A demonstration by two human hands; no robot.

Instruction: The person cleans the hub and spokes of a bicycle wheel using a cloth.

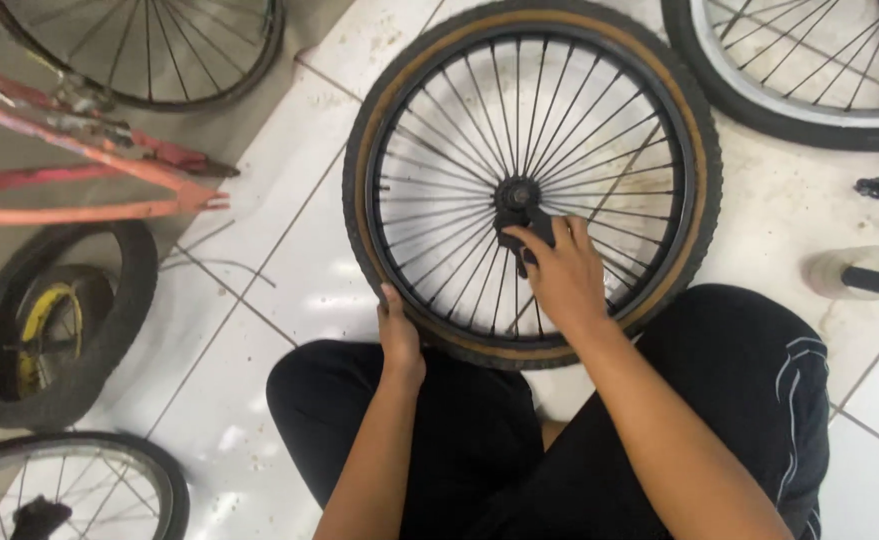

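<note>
The bicycle wheel (531, 180) is lying flat on the white tiled floor (289, 260), directly in front of the seated person's knees, with its near edge resting against the black trousers (749, 380). Its tyre is showing a black tread and a tan sidewall, and the black spokes are running in to the hub (517, 193) at the centre.

The left hand (399, 335) is gripping the near edge of the tyre, with the fingers closed over the rubber and the thumb lying along the inner side of the rim. The right hand (559, 270) is reaching across the spokes and is holding a dark tool (525, 232) just below the hub; the fingers are wrapped around it, and the tool's upper end is touching the hub. The exact kind of tool cannot be told.

A red bicycle frame (89, 150) is lying at the upper left, partly over a second spoked wheel (159, 50). A loose tyre (54, 320) with a yellow rim inside it is resting at the left edge, well apart from the hands. Another wheel (79, 480) is showing at the lower left, and a fourth wheel (809, 70) is lying at the upper right.
</note>
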